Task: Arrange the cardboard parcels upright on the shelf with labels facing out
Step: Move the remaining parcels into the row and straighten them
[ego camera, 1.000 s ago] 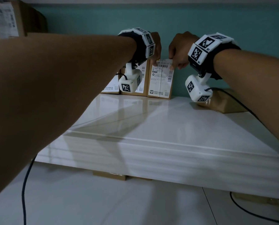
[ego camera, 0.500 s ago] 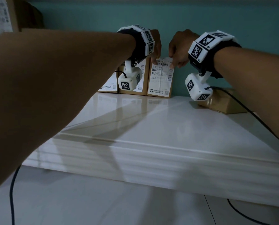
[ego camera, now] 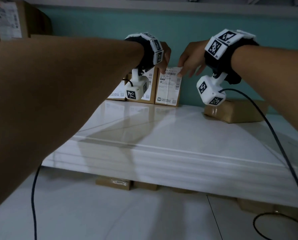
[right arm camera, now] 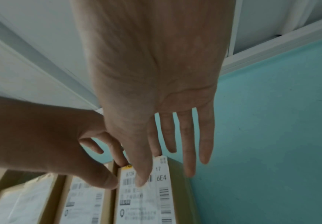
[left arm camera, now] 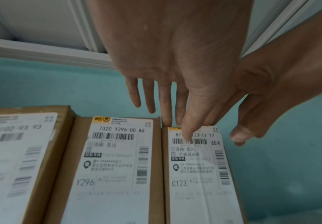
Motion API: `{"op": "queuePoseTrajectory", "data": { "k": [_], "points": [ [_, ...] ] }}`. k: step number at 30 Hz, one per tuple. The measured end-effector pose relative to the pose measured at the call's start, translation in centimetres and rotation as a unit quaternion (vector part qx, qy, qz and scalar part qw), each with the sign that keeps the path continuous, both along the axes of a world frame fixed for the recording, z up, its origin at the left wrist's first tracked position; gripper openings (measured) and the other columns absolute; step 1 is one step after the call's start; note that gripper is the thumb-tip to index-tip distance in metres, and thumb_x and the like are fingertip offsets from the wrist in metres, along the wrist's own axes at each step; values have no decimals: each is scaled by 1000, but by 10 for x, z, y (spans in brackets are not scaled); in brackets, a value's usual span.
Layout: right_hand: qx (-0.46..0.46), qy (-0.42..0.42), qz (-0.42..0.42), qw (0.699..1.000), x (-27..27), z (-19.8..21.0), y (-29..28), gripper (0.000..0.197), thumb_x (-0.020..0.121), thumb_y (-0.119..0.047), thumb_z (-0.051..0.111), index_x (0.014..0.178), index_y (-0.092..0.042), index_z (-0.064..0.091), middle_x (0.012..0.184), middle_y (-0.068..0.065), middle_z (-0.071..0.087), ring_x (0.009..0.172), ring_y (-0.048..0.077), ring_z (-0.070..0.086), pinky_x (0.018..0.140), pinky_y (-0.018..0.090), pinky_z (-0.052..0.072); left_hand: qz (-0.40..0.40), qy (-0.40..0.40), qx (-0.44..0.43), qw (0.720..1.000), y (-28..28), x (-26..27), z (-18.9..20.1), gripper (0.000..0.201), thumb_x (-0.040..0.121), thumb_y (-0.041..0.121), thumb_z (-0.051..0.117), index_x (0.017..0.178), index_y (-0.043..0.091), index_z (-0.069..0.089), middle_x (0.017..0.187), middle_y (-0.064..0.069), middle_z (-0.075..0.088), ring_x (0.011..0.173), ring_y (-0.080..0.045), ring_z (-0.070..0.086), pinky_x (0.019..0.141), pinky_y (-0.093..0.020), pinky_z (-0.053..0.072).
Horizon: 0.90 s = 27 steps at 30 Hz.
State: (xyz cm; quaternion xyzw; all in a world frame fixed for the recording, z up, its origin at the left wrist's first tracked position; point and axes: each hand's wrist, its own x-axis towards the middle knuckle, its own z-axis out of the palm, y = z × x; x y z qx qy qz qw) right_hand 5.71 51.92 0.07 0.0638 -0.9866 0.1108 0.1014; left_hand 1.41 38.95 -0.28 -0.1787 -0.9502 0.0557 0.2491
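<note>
Both hands are hovering at the top of the tall brown cardboard parcel with the white C123 label (ego camera: 168, 86), standing upright at the back of the glossy white shelf (ego camera: 162, 135), label out. The left hand (left arm camera: 175, 63) and right hand (right arm camera: 156, 84) are loosening, fingers straight, barely touching it (gripping nothing). Next up is probably the flat brown cardboard box (ego camera: 236, 110) lying to the right, needing standing. Teal wall (ego camera: 188, 28) behind.

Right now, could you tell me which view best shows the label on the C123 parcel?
The left wrist view: the C123 label faces the camera, with codes and barcodes legible. The right wrist view shows it at an angle, partly behind the right hand. The head view shows it small and distant.
</note>
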Motion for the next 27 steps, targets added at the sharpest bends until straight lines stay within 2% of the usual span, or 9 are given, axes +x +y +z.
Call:
{"op": "queuePoseTrajectory", "data": {
  "k": [2,5,9,12,14,17,20,24,27],
  "points": [
    [-9,14,-3,1000,13,0,1,54,84,-24,75,129,-4,56,120,12,64,107,30,65,95,42,53,11,-1,-7,1000,2,4,-1,45,83,32,71,123,15,58,124,-5,60,115,-26,55,84,-31,40],
    [-8,38,-16,999,34,5,11,57,84,-32,73,133,-8,54,123,7,60,109,28,64,96,42,52,32,-5,-25,999,7,15,-7,54,87,37,66,134,15,50,136,-6,52,124,-27,50,91,-34,41],
    [-14,48,-42,998,64,7,29,59,86,-34,71,136,-9,52,133,9,57,112,29,62,96,42,51,33,-12,-20,999,17,38,-9,71,86,46,63,146,22,33,147,-9,38,132,-31,40,95,-39,38],
    [-15,42,-65,997,83,5,44,58,89,-34,68,138,-10,50,138,10,52,115,29,60,98,44,50,21,-15,-42,999,33,62,-10,70,88,53,55,148,27,30,159,-9,16,146,-29,15,115,-44,19],
    [-14,35,-77,996,93,2,53,49,92,-27,64,137,-10,52,140,11,51,116,30,59,98,45,50,1,-22,-46,999,50,77,-14,70,88,58,51,149,31,29,162,-7,3,148,-29,4,118,-46,9],
    [-4,21,-100,995,108,-4,67,41,95,-17,57,136,-10,53,141,11,51,117,33,58,98,45,49,-58,-61,-30,996,80,100,-22,64,95,50,47,149,19,33,159,-10,19,146,-27,18,114,-36,21],
    [-16,1,-111,994,119,-11,79,37,98,-11,50,135,-6,53,140,14,50,118,36,58,97,44,49,-81,-133,25,988,106,120,-30,64,97,45,46,149,12,30,154,-10,30,139,-27,34,92,-27,43],
    [-34,-8,-124,992,128,-17,97,35,100,-11,46,133,-3,53,139,16,51,115,37,60,91,43,49,-78,-220,78,969,120,125,-39,72,93,48,54,151,15,26,155,-7,29,134,-25,40,85,-30,43],
    [-41,-15,-135,990,133,-20,108,36,99,-13,48,134,-5,54,139,14,52,113,36,61,93,44,50,-69,-251,42,965,127,125,-46,75,90,50,57,150,14,28,152,-7,33,128,-25,46,81,-29,46]
  ]
}}
